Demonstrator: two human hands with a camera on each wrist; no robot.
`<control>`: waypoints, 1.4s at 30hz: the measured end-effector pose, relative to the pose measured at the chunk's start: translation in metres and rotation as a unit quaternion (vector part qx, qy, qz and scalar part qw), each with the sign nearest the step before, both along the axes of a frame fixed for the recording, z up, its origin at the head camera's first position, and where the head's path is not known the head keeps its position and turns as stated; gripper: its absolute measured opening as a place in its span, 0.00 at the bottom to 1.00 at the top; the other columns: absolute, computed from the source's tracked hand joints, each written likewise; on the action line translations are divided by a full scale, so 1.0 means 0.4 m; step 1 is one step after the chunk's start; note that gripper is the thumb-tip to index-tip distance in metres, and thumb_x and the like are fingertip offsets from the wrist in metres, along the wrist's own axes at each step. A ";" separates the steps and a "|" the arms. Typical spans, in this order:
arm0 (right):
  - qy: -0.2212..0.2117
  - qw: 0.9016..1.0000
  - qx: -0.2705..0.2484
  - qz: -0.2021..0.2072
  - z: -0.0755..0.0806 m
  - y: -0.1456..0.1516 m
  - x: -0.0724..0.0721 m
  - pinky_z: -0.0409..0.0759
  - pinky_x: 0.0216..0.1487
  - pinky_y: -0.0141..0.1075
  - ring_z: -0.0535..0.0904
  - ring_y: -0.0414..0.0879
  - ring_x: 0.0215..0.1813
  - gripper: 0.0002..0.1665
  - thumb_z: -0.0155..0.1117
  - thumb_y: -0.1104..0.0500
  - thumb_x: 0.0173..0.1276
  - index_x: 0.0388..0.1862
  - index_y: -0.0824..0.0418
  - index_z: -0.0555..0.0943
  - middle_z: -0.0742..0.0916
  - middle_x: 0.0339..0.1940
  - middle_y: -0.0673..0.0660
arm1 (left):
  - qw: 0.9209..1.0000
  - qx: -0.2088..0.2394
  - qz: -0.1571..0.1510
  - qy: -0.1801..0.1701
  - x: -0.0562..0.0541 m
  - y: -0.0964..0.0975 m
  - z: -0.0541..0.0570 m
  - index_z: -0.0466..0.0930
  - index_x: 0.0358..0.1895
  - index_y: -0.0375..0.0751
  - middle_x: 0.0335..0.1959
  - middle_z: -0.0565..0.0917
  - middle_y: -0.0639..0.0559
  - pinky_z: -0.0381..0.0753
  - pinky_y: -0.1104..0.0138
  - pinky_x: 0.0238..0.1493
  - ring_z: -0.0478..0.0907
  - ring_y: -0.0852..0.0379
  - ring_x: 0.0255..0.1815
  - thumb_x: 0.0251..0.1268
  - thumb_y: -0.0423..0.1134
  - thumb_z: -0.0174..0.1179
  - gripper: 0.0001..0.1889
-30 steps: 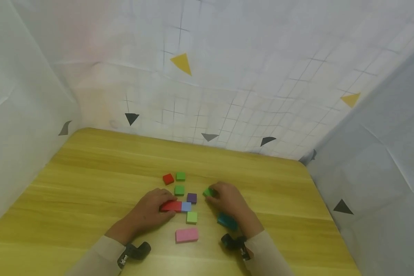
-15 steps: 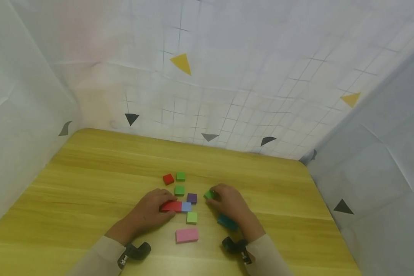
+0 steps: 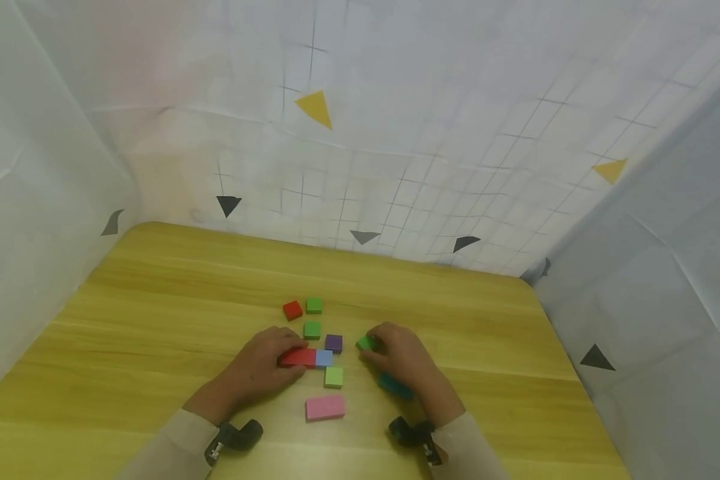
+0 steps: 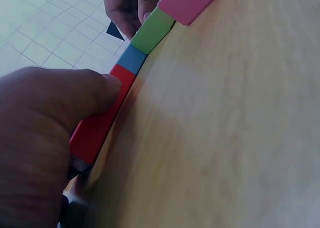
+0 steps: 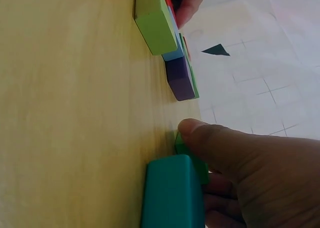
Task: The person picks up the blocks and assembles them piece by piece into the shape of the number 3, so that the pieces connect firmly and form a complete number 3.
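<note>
My left hand (image 3: 264, 365) grips a long red block (image 3: 299, 358) between thumb and fingers; its right end meets a small blue block (image 3: 324, 359). Across a gap to the right, my right hand (image 3: 403, 355) pinches a green block (image 3: 365, 343) near the table top. In the right wrist view the thumb presses that green block's near side, partly behind a teal block (image 5: 172, 193). Between the hands lie a purple block (image 3: 333, 343), behind the blue one, and a light green block (image 3: 333, 377), in front of it.
A pink block (image 3: 325, 407) lies nearest the front. Behind the left hand are two green blocks, one farther (image 3: 314, 305) and one nearer (image 3: 312, 330), and a turned red square block (image 3: 293, 310). White sheeting (image 3: 360, 167) walls the wooden table (image 3: 174, 287).
My right hand has drawn the green block slightly toward the front and right, covering more of the teal block. The left hand keeps its grip on the red block in place.
</note>
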State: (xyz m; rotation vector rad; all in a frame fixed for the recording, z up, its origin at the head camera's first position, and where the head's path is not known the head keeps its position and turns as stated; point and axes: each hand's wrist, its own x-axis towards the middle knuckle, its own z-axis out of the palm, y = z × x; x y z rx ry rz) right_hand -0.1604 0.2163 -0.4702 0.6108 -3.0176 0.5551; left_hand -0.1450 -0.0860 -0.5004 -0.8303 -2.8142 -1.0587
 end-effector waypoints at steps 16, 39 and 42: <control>-0.006 1.000 -0.002 -0.006 -0.004 0.000 0.024 0.81 0.47 0.41 0.81 0.42 0.43 0.21 0.73 0.46 0.62 0.48 0.57 0.85 0.87 0.43 0.50 | 1.000 -0.004 -0.001 0.003 0.001 -0.002 -0.002 0.83 0.58 0.55 0.50 0.81 0.68 0.77 0.68 0.47 0.72 0.69 0.45 0.60 0.52 0.69 0.22; 0.015 1.000 -0.005 0.015 -0.010 0.006 0.047 0.81 0.45 0.40 0.82 0.42 0.42 0.20 0.74 0.48 0.61 0.47 0.58 0.85 0.88 0.42 0.51 | 1.000 -0.004 0.000 0.006 0.003 -0.002 -0.003 0.83 0.58 0.56 0.51 0.80 0.69 0.77 0.68 0.48 0.72 0.70 0.46 0.61 0.52 0.68 0.22; 0.022 1.000 -0.003 0.020 -0.015 0.010 0.052 0.81 0.45 0.39 0.81 0.41 0.41 0.20 0.74 0.47 0.61 0.46 0.57 0.85 0.87 0.42 0.50 | 1.000 -0.003 0.000 0.004 0.004 -0.002 -0.003 0.83 0.58 0.56 0.51 0.80 0.69 0.78 0.67 0.49 0.72 0.70 0.47 0.61 0.53 0.68 0.22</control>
